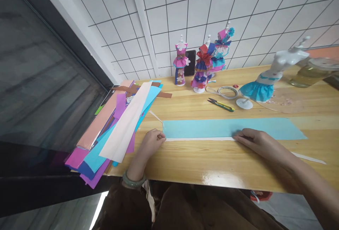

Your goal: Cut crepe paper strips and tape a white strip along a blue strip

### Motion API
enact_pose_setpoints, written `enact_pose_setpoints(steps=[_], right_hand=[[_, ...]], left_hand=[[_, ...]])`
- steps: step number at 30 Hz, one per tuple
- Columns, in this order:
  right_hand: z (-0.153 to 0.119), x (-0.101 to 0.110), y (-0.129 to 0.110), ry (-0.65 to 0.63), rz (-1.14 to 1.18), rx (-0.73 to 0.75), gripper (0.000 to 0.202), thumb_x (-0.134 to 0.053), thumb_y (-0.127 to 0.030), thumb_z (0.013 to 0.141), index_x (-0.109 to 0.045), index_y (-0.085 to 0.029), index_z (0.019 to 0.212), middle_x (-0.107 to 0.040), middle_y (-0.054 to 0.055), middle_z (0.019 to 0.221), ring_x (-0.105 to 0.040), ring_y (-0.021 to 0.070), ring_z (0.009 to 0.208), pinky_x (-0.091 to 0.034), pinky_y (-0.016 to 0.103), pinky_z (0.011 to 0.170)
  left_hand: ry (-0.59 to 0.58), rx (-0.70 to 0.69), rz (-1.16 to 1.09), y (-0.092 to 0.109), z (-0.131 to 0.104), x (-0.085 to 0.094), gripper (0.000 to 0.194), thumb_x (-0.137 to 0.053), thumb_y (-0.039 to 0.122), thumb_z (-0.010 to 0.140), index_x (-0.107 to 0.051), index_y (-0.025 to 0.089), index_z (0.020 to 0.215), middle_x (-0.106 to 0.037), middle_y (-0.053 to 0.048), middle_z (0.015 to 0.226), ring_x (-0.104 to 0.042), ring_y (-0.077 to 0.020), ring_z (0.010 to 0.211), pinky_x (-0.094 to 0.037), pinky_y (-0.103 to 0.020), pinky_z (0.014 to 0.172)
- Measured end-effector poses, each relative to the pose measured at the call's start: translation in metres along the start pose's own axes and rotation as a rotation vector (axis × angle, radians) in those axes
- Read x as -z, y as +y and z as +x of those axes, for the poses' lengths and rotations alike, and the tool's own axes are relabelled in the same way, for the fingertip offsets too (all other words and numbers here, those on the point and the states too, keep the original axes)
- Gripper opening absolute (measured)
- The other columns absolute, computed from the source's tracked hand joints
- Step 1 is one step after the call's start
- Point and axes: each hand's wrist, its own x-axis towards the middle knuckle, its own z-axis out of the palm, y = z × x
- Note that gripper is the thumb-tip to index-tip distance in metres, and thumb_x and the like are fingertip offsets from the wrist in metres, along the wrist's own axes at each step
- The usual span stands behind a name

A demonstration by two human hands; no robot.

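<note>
A long light-blue sheet of crepe-like paper [196, 128] lies flat on the wooden table, with a narrow white strip [198, 139] along its near edge. At the near left corner, the fingertips of my left hand [153, 141] are pinched together on the strip's end. My right hand [253, 141] is closed too, its thumb and fingers on the strip at the near edge, right of the middle. Past my right wrist a white strip end [308, 157] emerges; whether it is the same strip is hidden. A thin pale strip [156, 117] sticks out at the far left corner.
Layered coloured paper sheets [127, 127] are piled at the left. Thread snips [221, 105], a clear tape roll [227, 92] and a white mannequin [280, 64] in a blue skirt stand or lie beyond the sheet. Dressed mini mannequins [203, 69] and a phone [190, 63] are by the tiled wall.
</note>
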Motion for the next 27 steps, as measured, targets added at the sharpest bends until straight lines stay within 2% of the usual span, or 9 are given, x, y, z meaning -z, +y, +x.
enact_pose_setpoints(steps=[9,15,21,27], right_hand=[[0.0,0.001,0.0,-0.011,-0.004,-0.027,0.035,-0.037,-0.052,0.08,-0.054,-0.022,0.074,-0.059,0.003,0.074,-0.053,0.0168,0.068,-0.04,0.027,0.06],[0.002,0.003,0.001,-0.039,0.001,-0.031,0.035,-0.037,-0.052,0.08,-0.055,-0.022,0.075,-0.061,0.003,0.078,-0.055,0.0175,0.071,-0.04,0.028,0.064],[0.007,0.003,0.004,-0.064,0.029,-0.04,0.037,-0.039,-0.052,0.08,-0.06,-0.021,0.084,-0.063,0.004,0.09,-0.056,0.0201,0.082,-0.041,0.029,0.071],[0.008,0.0,0.007,-0.064,0.053,-0.061,0.033,-0.043,-0.051,0.078,-0.062,-0.023,0.083,-0.065,0.001,0.09,-0.057,0.0199,0.083,-0.042,0.029,0.071]], left_hand=[[-0.036,-0.065,0.085,0.004,-0.001,0.006,0.011,-0.049,0.022,0.071,-0.059,0.018,0.067,-0.055,-0.002,0.073,-0.053,-0.0152,0.072,-0.041,-0.026,0.063],[-0.078,-0.018,0.044,0.002,0.001,0.011,0.014,-0.045,0.026,0.073,-0.057,0.018,0.071,-0.057,-0.001,0.074,-0.053,-0.0145,0.069,-0.038,-0.025,0.06],[-0.179,0.042,0.034,-0.004,0.013,0.014,0.017,-0.045,0.029,0.07,-0.055,0.016,0.066,-0.056,0.001,0.065,-0.05,-0.0132,0.061,-0.033,-0.022,0.052],[-0.316,0.075,0.008,-0.002,0.024,0.019,0.018,-0.047,0.029,0.064,-0.057,0.014,0.064,-0.053,0.001,0.059,-0.047,-0.0114,0.055,-0.033,-0.022,0.051]])
